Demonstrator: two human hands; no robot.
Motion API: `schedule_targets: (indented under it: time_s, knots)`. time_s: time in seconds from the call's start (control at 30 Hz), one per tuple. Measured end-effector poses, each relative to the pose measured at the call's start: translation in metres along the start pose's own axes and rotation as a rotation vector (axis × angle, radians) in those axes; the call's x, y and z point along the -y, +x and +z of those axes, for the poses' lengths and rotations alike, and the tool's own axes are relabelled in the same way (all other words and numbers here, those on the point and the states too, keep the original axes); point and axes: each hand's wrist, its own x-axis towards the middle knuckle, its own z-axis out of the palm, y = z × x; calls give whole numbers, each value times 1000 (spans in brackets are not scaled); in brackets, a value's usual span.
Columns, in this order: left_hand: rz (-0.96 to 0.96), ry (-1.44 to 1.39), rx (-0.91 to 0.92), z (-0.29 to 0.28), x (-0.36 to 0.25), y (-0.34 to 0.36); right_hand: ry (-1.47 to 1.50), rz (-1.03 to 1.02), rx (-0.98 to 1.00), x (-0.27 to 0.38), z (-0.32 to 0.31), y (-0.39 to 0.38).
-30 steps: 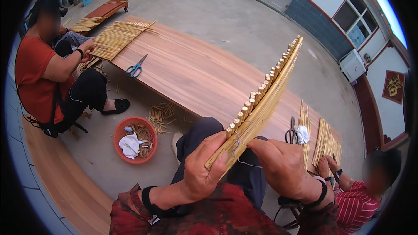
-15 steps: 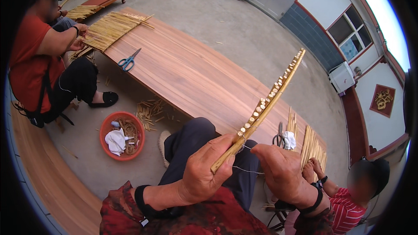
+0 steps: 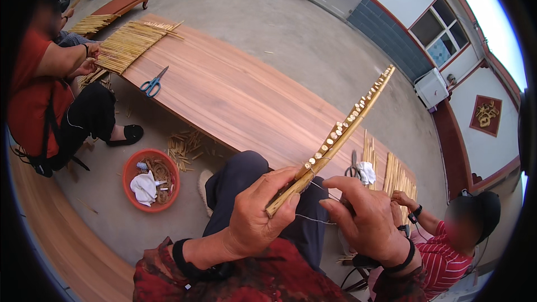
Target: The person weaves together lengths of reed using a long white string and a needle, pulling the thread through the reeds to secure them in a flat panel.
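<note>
My left hand (image 3: pixel 251 210) grips the near end of a mat of straw-coloured reed stalks (image 3: pixel 349 132), which slants up and away over the table. Its row of cut, pale stalk ends faces me. Thin string (image 3: pixel 314 220) runs from the mat's near end, below my left fingers, across to my right hand (image 3: pixel 372 218). That hand is curled, with thumb and forefinger a little apart at the string and the other fingers bent into the palm. Just how the string passes through them is hidden.
A long wooden table (image 3: pixel 224 89) carries blue-handled scissors (image 3: pixel 154 84), dark scissors (image 3: pixel 353 166) and a white cloth (image 3: pixel 366 172). People at left and right handle reed mats (image 3: pixel 128 45). An orange basin (image 3: pixel 176 187) on the floor holds cloth and cord, beside cut stalk pieces (image 3: pixel 184 148).
My right hand has turned, and its thumb and forefinger, pressed together before, have parted. The mat's near end has dipped slightly in my left hand. The whole view has shifted a little.
</note>
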Motion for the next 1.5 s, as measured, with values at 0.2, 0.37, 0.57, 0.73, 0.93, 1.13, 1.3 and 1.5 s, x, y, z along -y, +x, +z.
schedule_targets:
  time_s: [0.2,0.37,0.57,0.73,0.93,1.13,1.3,1.5]
  knots:
    - [34,62,53,8,0,0,-72,-48,-20,-6,-8,-6]
    - [169,102,170,28,-4,-4,-103,-1,-21,-11,-26,-31]
    - [276,173,156,45,-8,-5,-83,147,47,-17,-32,-68]
    - [292,171,161,47,-12,-6,-140,146,-35,-12,-26,-75]
    - [290,166,161,44,-13,-6,-110,128,-82,-14,-20,-77]
    - [291,166,173,41,-13,-5,-69,134,-90,-16,-17,-76]
    - [345,186,150,42,-11,-4,-43,144,-98,-16,-15,-76]
    - [305,174,179,39,-12,-4,-41,147,-95,-15,-14,-72]
